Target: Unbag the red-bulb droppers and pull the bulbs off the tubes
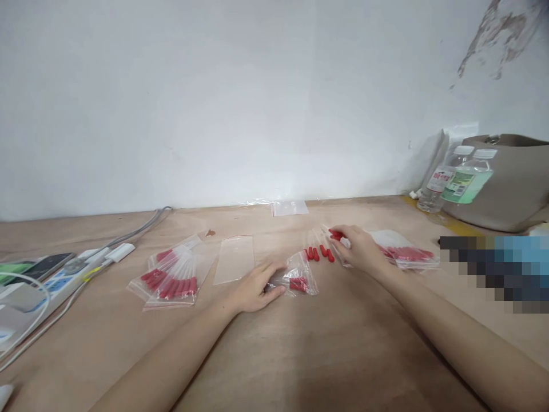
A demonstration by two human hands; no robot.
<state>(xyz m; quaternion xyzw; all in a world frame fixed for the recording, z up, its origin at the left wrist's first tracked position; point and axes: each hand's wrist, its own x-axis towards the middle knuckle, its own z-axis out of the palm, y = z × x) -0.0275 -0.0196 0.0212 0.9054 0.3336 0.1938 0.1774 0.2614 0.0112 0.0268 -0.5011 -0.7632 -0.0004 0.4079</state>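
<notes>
My left hand point(259, 289) lies on the table with its fingers and thumb around the near-left end of a clear zip bag point(312, 286). Inside that bag are a few red rubber bulbs point(298, 284), seemingly of glass droppers. To the right, my right hand point(360, 250) pinches red-bulbed droppers point(337, 234); their exact number is hard to make out. Between the hands, several loose droppers point(316, 254) rest with red bulbs towards me and clear tubes pointing away. Beyond my right wrist lies a bag of red-bulbed droppers point(405, 253).
Left of my left hand are an unfilled clear bag point(234, 260) and a fanned stack of filled bags point(174, 280). Another bag point(290, 208) lies by the wall. A power strip point(64, 280) with cables is far left; bottles point(469, 177) and a grey-brown bag point(514, 183) stand right.
</notes>
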